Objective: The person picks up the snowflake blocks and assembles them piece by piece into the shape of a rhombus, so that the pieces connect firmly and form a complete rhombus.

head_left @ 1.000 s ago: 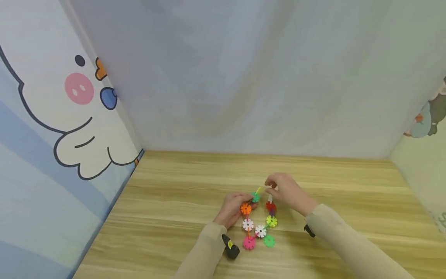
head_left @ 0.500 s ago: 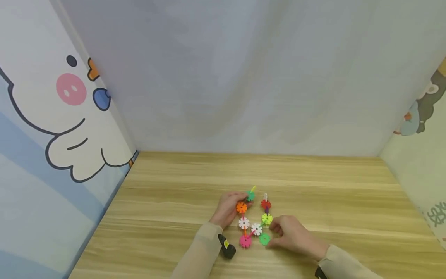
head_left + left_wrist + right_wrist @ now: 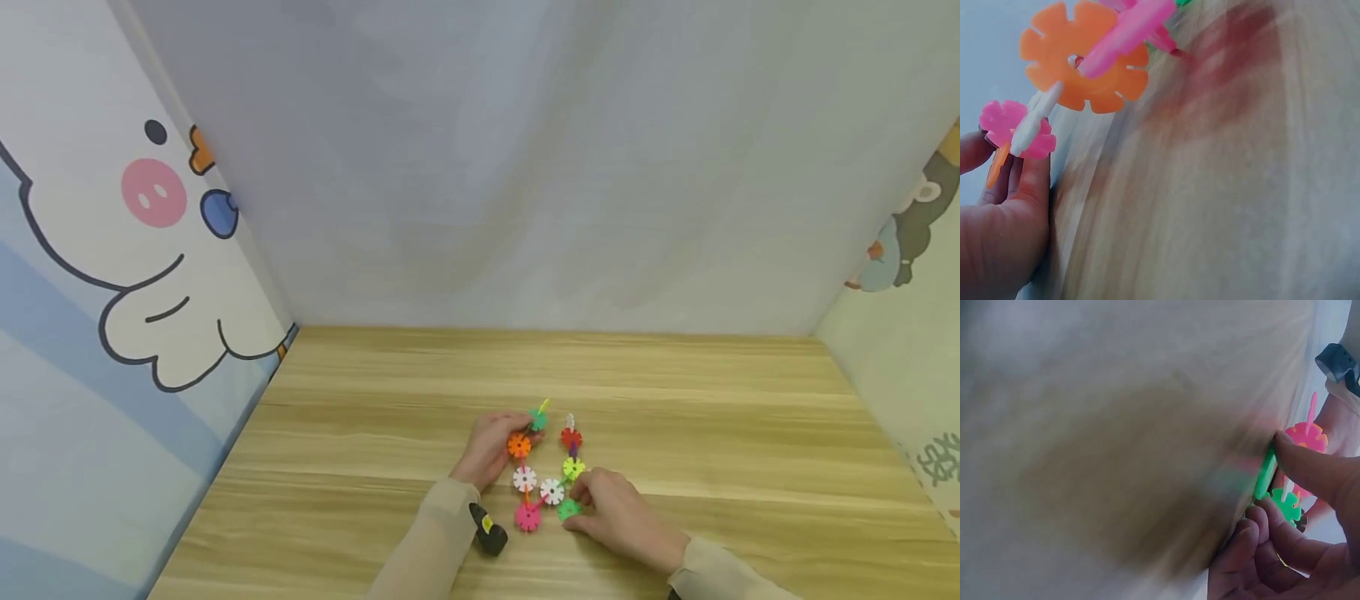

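A chain of notched plastic snowflake discs forms a U in the head view. It runs from a teal disc (image 3: pixel 538 419) through orange (image 3: pixel 519 445), white (image 3: pixel 524 478) and pink (image 3: pixel 528 517) discs, then up to a red disc (image 3: pixel 571 437). Other discs stand edge-on as links between them. My left hand (image 3: pixel 491 446) grips the chain's upper left end by the teal disc. At the lower right, my right hand (image 3: pixel 622 517) pinches a loose green disc (image 3: pixel 568 510). The right wrist view shows that green disc (image 3: pixel 1265 470) edge-on between thumb and fingertips.
The wood-grain table (image 3: pixel 375 392) extends around both hands. A pale curtain (image 3: pixel 525 167) hangs along its far edge, with a cartoon-printed panel (image 3: pixel 112 275) on the left. A black wrist camera (image 3: pixel 489 533) sits by the left sleeve, near the pink disc.
My right hand has left the chain's upper right end, come down toward me and taken hold of the loose green disc. The left hand keeps its grip on the chain.
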Demonstrator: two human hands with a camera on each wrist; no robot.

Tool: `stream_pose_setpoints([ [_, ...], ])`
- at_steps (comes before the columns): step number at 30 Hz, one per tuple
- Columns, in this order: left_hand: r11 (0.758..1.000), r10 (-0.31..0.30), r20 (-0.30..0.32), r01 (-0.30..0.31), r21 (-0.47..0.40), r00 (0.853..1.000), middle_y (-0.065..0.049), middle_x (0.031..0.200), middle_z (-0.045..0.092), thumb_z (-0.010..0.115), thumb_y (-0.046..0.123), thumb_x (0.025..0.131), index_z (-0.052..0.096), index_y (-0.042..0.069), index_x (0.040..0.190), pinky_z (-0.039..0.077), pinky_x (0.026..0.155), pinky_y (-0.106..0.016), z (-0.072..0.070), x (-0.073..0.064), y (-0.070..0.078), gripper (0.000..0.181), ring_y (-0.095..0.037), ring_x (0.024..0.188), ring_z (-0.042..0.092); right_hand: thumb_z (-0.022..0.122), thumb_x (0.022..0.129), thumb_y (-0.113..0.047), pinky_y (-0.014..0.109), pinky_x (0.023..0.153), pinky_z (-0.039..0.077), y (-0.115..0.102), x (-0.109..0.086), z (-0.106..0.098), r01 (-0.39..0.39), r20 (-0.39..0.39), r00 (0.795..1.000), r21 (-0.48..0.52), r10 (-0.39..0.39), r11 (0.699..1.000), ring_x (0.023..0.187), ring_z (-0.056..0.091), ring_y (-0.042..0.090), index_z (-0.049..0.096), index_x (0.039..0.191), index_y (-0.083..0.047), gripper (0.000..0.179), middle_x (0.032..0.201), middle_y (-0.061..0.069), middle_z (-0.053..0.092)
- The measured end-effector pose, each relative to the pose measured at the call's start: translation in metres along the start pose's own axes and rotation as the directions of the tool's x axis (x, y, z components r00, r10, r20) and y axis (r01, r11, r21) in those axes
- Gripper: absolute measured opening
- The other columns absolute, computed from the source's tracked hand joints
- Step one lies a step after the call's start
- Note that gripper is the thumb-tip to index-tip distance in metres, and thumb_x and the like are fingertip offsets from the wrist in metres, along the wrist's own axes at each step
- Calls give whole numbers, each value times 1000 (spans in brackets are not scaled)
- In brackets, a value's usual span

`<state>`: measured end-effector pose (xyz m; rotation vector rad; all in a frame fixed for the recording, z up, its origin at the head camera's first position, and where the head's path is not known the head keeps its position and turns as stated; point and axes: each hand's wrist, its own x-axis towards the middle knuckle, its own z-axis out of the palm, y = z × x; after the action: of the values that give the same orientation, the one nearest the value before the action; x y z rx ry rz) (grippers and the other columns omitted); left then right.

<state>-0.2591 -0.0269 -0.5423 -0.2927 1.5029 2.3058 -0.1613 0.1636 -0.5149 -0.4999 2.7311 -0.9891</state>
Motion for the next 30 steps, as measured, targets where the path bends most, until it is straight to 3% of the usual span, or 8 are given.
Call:
stream_pose_setpoints([
  [11, 999, 15, -5, -14, 48, 1000, -20, 96, 67, 65, 2, 87, 67, -9, 98, 53, 80, -35, 2, -4, 1, 16, -26, 85, 67, 85, 70, -17, 26, 62, 47, 8, -7, -9, -8, 19, 1000, 35, 8, 999, 71, 52, 12, 62, 83, -12, 27, 77, -6, 56],
  [19, 997, 23, -7, -22, 68, 1000, -20, 93, 68, 65, 0, 86, 67, -10, 97, 54, 77, -36, 3, -6, 1, 15, -26, 80, 68, 79, 75, -5, 25, 56, 46, 22, -9, -30, 5, 38, 999, 77, -7, 997, 65, 52, 9, 58, 83, -11, 23, 72, -6, 56],
  [23, 997, 28, 2, -28, 73, 1000, -19, 93, 68, 65, 1, 86, 67, -10, 98, 54, 78, -36, 3, -7, 0, 16, -25, 80, 68, 74, 80, -3, 26, 59, 48, 32, -4, -46, -52, 50, 998, 103, 47, 993, 68, 55, 12, 61, 85, -9, 15, 75, -3, 58],
  [27, 994, 43, 12, -44, 99, 999, -19, 91, 68, 67, 2, 85, 68, -10, 96, 54, 77, -36, 4, -7, 0, 16, -26, 80, 68, 73, 83, -7, 30, 64, 51, 41, 7, -61, -98, -3, 995, 139, 99, 985, 73, 58, 15, 63, 88, -7, 11, 79, -1, 60],
  [30, 991, 56, 12, -57, 120, 998, -19, 89, 69, 68, 2, 84, 69, -9, 93, 55, 76, -35, 4, -6, 0, 15, -26, 79, 68, 71, 85, -8, 33, 61, 52, 47, 20, -70, -103, -41, 992, 232, 115, 967, 72, 61, 20, 63, 92, -2, 12, 80, 3, 62],
])
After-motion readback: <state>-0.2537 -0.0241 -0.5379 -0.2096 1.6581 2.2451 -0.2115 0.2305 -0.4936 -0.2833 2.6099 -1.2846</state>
